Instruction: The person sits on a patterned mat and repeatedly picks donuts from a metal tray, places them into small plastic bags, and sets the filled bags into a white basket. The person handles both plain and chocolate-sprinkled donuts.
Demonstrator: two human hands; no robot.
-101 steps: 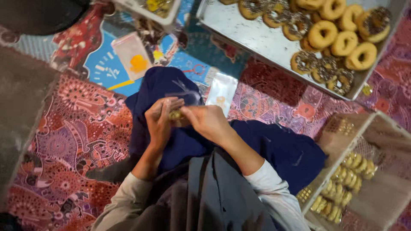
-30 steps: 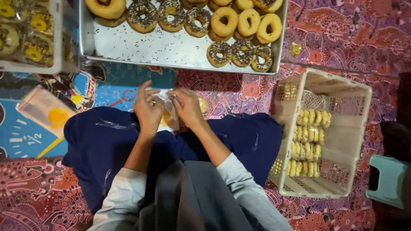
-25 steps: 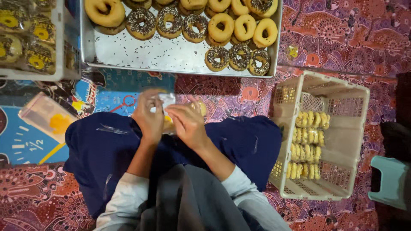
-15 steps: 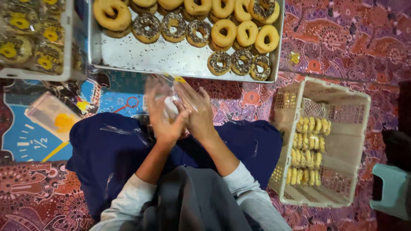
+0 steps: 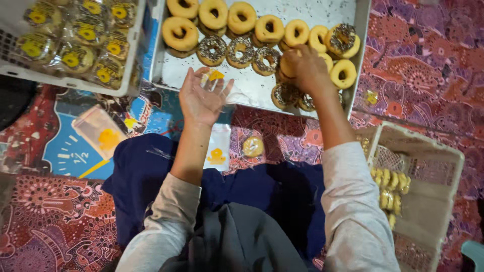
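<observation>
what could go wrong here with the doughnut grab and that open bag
The right hand reaches among tightly packed doughnuts on the metal tray; its fingers may smear the neighbours' chocolate sprinkle topping. The left hand holds a thin clear bag loosely on an open palm, so it could slip or fold shut before loading.

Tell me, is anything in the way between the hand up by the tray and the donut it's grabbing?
Nothing visible is. The right hand already rests on a plain donut in the metal tray, its fingers over it. The left hand is apart, palm up, with a clear plastic bag at its fingertips.
</observation>
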